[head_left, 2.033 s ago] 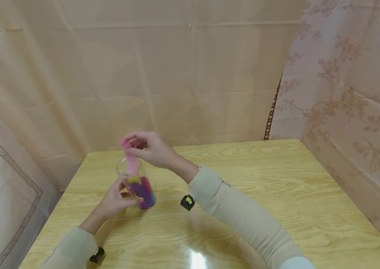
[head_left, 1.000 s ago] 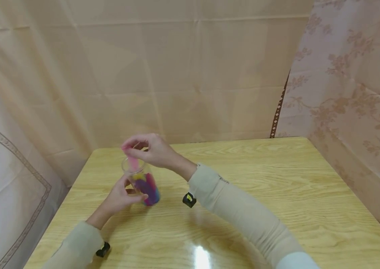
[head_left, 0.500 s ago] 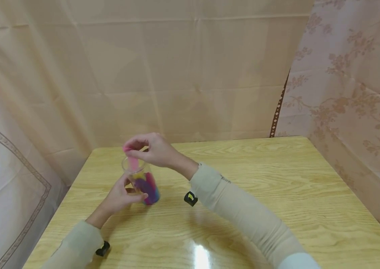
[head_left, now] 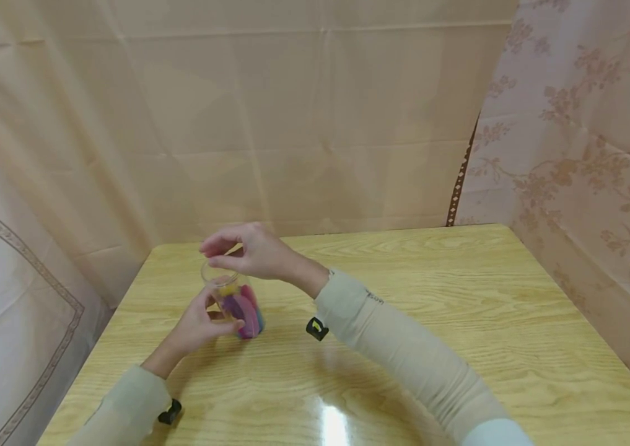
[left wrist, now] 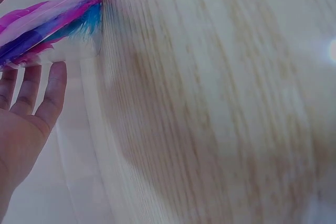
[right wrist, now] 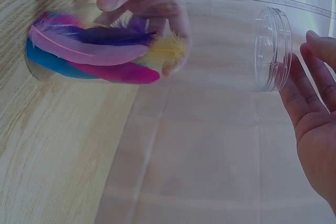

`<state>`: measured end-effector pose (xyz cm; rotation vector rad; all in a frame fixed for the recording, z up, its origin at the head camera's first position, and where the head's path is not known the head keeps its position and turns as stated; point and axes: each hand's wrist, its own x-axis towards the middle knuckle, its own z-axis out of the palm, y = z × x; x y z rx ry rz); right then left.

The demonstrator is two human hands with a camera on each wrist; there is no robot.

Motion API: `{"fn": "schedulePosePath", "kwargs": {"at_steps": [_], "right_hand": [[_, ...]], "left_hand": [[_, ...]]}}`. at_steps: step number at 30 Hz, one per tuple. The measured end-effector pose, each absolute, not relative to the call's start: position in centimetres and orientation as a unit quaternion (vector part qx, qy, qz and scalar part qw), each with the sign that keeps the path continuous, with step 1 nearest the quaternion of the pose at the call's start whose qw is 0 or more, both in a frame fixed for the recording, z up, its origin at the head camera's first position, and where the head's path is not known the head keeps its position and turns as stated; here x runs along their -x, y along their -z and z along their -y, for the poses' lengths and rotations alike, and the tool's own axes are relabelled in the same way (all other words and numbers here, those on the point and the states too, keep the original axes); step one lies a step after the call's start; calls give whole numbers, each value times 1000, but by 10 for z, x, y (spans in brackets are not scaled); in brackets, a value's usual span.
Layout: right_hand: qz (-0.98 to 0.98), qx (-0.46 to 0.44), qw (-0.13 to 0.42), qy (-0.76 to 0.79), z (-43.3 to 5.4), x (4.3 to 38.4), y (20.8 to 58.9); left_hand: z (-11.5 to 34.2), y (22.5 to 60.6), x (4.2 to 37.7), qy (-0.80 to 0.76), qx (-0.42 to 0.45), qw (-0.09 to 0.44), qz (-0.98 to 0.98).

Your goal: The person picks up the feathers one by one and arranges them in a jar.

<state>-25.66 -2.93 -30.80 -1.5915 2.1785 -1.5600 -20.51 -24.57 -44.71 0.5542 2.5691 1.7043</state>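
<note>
A clear plastic jar (right wrist: 223,35) stands on the table, its lidless mouth up and slightly tilted in the head view. My left hand (head_left: 199,323) holds it low, thumb on one side and fingers on the other. Inside lie several feathers: a pale pink feather (right wrist: 89,50), a purple feather (right wrist: 113,35), a magenta feather (right wrist: 128,73), a blue feather (right wrist: 55,65) and a yellow feather (right wrist: 167,52). Over the jar's mouth hovers my right hand (head_left: 256,253), thumb and fingers apart with nothing between them. In the right wrist view its fingers are close beside the threaded rim.
The wood-grain table (head_left: 415,297) extends to the right of the jar. A beige curtain (head_left: 303,124) hangs behind the table, and a floral cloth (head_left: 588,155) hangs on the right. Small black devices are attached under both wrists.
My right hand held a pink feather at the jar's mouth and has let it go. The feather now lies inside, among the others. The left hand keeps its hold on the jar.
</note>
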Motion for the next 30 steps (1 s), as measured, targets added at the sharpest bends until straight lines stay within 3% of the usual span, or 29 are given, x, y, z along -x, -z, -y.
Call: {"fn": "schedulePosePath", "kwargs": {"at_steps": [19,30], "right_hand": [[-691,507,5,515,30,252,310],[-744,515,-80,417,1,254,302]], "left_hand": [[250,446,204,-491,-177,-8,-853],[262,435,198,-481,-204,-16,-853]]}}
